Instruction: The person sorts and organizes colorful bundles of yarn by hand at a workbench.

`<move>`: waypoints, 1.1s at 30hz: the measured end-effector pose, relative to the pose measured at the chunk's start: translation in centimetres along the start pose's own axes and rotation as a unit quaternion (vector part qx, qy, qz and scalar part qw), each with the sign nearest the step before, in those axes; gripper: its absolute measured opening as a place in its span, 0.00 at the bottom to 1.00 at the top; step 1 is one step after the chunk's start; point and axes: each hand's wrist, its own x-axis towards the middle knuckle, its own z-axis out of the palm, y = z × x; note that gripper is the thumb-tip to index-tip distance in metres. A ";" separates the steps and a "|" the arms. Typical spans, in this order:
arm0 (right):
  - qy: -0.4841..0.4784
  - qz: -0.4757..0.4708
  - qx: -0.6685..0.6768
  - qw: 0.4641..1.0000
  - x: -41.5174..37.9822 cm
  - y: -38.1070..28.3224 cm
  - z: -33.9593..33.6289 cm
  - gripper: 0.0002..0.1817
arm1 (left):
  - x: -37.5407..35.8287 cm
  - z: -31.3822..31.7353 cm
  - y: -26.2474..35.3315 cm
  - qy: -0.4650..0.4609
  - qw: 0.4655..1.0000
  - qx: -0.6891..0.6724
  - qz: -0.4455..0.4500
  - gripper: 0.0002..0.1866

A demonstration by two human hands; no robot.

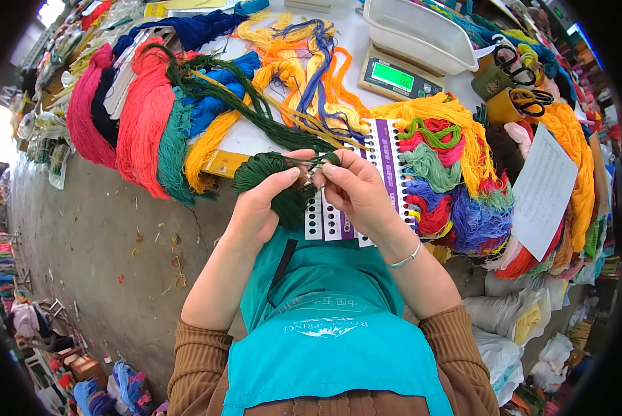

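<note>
- At the table (pixel 255 135) edge, a dark green skein (pixel 269 182) is held in the left hand (pixel 259 204), fingers curled round it.
- Green strands (pixel 321 161) are pinched between the right hand (pixel 356 191) fingertips; something small and metallic shows there, too small to be identified.
- Part of the skein is hidden behind the left hand.
- A colour card (pixel 384 149) is partly covered by both hands and yarn.
- A scale (pixel 398 78) is overlapped by a white tray (pixel 422 35).

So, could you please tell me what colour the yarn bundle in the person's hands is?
Dark green: the yarn bundle is pinched between the left hand and right hand, clearest in the head view.
</note>
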 end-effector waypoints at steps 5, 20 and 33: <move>-0.019 0.012 -0.088 0.996 0.1 -1.1 -0.3 0.05 | -0.5 1.1 0.6 0.033 0.999 0.009 0.014 0.25; -0.073 -0.251 -0.507 0.822 0.9 -6.0 -0.1 0.05 | -2.6 -4.1 5.2 -0.002 0.995 0.069 0.067 0.09; 0.136 -0.317 -0.122 0.931 1.9 -27.9 -12.0 0.12 | -19.6 -34.2 18.6 0.368 0.834 -0.250 0.325 0.18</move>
